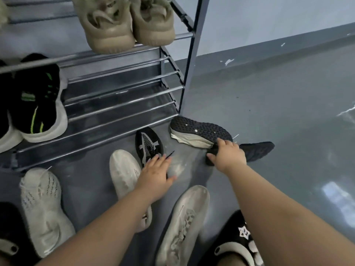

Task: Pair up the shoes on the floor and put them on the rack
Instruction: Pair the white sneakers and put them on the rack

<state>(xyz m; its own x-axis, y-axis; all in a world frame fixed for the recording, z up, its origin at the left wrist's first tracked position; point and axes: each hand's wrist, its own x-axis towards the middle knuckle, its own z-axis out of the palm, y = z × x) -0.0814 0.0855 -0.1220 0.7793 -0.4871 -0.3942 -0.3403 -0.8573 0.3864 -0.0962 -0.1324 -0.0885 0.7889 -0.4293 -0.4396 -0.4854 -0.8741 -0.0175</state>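
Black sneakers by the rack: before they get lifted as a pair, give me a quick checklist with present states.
1. Right hand grips the tipped black sneaker at its heel: ok.
2. Left hand grips the upright black sneaker: not ok, fingers lie flat on it.
3. The two match: cannot tell, one shows mostly sole.
4. Free space on the rack beside the black-and-green sneakers: ok.
5. Loose lace clear of the fingers: cannot tell.

On the floor: three white shoes (125, 177), three black shoes (148, 144). On the rack (123, 104): two beige shoes (107, 29), two black-and-green shoes (41, 104).
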